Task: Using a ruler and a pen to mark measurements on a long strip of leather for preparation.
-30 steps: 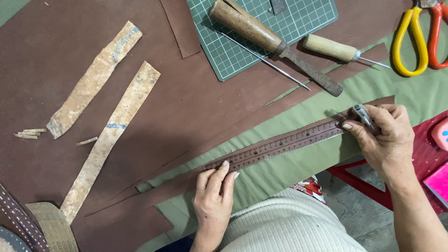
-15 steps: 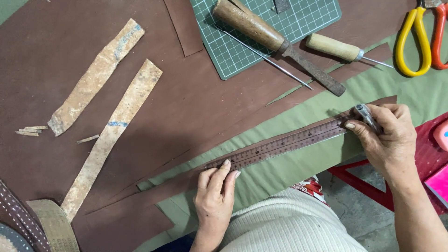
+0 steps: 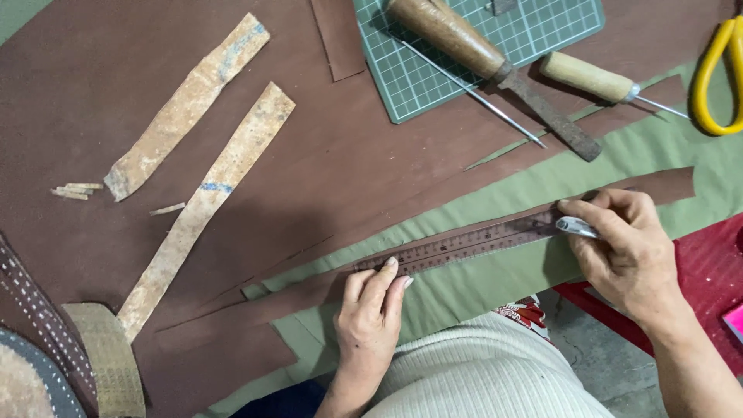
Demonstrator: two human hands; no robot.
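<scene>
Head view: ruler [image 3: 464, 244] slants up-right; left hand [image 3: 371, 321] flat, right hand [image 3: 631, 255] grip closed on knife [image 3: 576, 227]

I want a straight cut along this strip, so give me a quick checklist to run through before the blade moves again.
1. Long metal ruler lies flat along the narrow brown leather strip: ok.
2. Left hand presses fingertips on the ruler's near end: ok.
3. Right hand has a firm grip on the small silver knife at the ruler's edge: ok.
4. Left fingertips clear of the cutting edge: cannot tell.
5. Blade tip on the leather: cannot tell, hidden.
6. Olive green cloth beneath lies smooth: ok.
</scene>
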